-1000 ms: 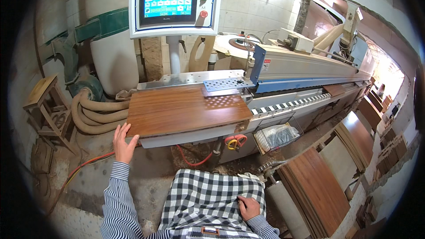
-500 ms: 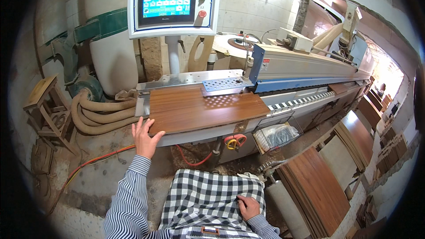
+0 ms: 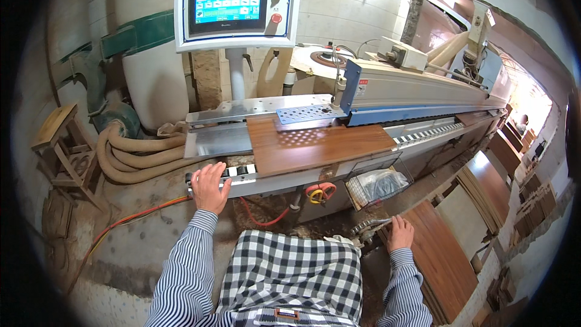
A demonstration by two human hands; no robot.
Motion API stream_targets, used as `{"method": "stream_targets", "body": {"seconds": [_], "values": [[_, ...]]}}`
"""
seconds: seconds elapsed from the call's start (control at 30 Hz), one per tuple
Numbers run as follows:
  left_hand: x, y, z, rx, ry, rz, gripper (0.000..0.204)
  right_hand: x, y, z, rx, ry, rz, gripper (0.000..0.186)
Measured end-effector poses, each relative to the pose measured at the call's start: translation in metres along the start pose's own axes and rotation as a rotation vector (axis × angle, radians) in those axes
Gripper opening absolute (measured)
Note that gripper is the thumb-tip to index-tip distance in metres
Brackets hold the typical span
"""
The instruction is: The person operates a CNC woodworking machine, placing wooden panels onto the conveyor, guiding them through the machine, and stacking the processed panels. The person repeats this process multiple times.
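A brown wood-grain panel [image 3: 321,148] lies flat on the bed of an edge banding machine, partly under a blue perforated guard plate [image 3: 305,114]. My left hand [image 3: 210,186] is spread at the bed's left end, over the roller rail [image 3: 242,171]. A gap separates it from the panel, and it holds nothing. Down at the right, my right hand [image 3: 400,234] is at the near left corner of a stack of similar brown panels [image 3: 439,251]. Its fingers reach over the top panel's edge, slightly bent, and no panel is lifted.
A control screen [image 3: 227,6] on a post stands behind the bed. Under the rail hang a wire basket [image 3: 378,184] with a plastic bag and coiled red hose [image 3: 321,192]. Ribbed hoses [image 3: 145,166] and a wooden stool [image 3: 63,151] are at left. A checkered apron [image 3: 290,272] covers my lap.
The panel has slid right along the bed, baring the left metal plate and rollers. My left hand has come off it, slightly rightward. My right hand has gone from the apron to the panel stack.
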State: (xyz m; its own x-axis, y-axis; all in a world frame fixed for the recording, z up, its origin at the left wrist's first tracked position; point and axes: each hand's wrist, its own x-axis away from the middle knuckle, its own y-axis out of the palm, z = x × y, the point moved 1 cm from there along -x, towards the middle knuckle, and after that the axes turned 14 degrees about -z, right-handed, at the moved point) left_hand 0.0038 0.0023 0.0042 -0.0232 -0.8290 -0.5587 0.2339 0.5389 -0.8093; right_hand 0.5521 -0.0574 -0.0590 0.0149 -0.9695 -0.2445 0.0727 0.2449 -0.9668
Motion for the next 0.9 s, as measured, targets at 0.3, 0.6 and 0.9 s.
{"method": "stream_targets", "body": {"seconds": [0.3,0.6,0.9], "values": [[0.000,0.003,-0.001,-0.019,-0.005,0.019,0.043,0.037,-0.008,-0.018,-0.054,-0.127,0.138,0.031],[-0.001,0.005,0.001,-0.015,0.001,0.029,0.043,0.144,0.015,-0.024,-1.460,0.646,0.126,0.022],[0.000,0.005,0.001,-0.005,-0.007,0.041,0.043,0.164,0.021,0.027,-1.936,1.057,0.641,0.027]]}}
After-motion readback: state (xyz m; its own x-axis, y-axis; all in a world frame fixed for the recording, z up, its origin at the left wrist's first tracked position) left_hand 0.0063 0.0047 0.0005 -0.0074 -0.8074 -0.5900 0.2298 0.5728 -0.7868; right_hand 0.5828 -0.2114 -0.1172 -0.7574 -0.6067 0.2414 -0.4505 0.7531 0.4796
